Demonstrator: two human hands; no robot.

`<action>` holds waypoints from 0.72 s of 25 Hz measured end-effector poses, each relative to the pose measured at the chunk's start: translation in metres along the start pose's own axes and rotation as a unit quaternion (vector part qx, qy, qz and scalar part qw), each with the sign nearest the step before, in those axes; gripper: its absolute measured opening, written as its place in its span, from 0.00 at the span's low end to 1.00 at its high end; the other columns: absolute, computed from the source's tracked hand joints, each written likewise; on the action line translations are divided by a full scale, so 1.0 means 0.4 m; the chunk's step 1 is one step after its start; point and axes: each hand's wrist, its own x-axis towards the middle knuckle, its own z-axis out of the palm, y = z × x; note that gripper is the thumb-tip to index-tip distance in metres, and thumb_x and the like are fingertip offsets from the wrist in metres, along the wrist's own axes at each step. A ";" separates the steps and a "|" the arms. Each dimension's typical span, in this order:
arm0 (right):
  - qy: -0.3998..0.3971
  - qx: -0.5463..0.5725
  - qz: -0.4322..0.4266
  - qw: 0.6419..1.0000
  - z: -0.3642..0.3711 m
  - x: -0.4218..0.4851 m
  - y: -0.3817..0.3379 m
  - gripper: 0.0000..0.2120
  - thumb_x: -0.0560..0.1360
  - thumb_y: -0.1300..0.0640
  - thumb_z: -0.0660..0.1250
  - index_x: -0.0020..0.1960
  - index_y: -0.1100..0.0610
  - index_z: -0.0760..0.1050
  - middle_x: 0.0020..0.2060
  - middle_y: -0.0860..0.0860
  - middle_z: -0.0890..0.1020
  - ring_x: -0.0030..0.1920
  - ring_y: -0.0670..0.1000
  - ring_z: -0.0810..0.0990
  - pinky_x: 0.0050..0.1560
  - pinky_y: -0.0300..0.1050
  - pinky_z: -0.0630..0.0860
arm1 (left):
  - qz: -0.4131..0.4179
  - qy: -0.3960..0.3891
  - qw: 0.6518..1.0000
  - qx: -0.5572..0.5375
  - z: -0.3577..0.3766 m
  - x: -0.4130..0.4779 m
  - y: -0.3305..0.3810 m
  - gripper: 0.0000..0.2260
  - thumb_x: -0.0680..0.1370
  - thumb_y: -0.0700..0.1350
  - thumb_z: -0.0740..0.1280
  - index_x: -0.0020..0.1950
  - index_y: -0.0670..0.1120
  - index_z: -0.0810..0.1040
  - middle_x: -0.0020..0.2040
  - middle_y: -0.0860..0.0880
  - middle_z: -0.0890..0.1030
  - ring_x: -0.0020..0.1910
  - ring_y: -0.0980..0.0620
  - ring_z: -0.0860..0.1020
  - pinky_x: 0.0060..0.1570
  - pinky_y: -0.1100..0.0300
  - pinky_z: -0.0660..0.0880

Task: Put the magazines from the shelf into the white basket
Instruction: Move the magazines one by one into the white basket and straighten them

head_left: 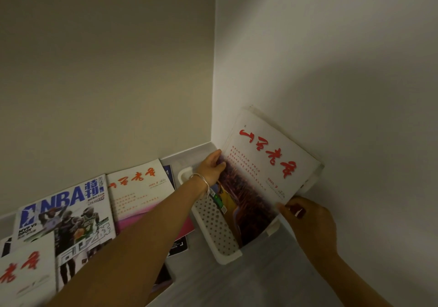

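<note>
got my left hand gripping the far edge and my right hand pinching the near corner of the red-lettered magazine, standing tilted in the white basket on the shelf

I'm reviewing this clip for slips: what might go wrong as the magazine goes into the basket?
1. The magazine is tilted, with much of it above the rim of the basket. Held only at its edges by the left hand and right hand, it may buckle or catch on the wall.
2. Pushing it down may shove or tip the basket.
3. The left forearm crosses over the NBA magazine and may drag it.
</note>
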 end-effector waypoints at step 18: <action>-0.104 0.148 0.007 0.983 0.192 -0.158 -0.255 0.06 0.73 0.57 0.68 0.39 0.58 0.78 0.32 0.47 0.80 0.32 0.46 0.78 0.33 0.36 0.71 | -0.012 0.102 0.994 0.031 -0.345 -0.301 -0.055 0.21 0.75 0.37 0.65 0.68 0.43 0.68 0.67 0.43 0.71 0.62 0.48 0.72 0.54 0.62 0.70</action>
